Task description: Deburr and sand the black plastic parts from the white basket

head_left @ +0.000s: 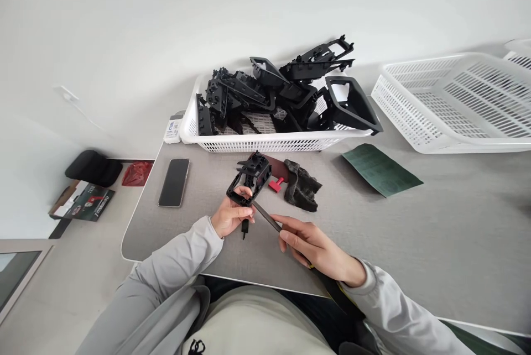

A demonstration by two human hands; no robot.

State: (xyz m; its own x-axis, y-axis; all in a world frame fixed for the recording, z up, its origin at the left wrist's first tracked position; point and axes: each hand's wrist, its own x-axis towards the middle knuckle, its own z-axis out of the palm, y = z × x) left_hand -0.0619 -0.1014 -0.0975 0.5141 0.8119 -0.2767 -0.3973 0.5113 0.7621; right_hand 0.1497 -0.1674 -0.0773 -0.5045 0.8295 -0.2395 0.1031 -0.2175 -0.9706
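My left hand grips a black plastic frame part by its near end and holds it tilted above the table. In my right hand is a flat metal file, its far end touching or very close to the near edge of the part. The file's handle is mostly hidden under my palm. Just beyond the hands lie a small red tool, a crumpled dark cloth and a reddish-brown strip partly covered by the cloth and the part.
Black plastic parts fill a white basket along the wall. Another white basket stands to the right. A green sheet, a phone and a small white box lie on the grey table. A carton sits on the floor at left.
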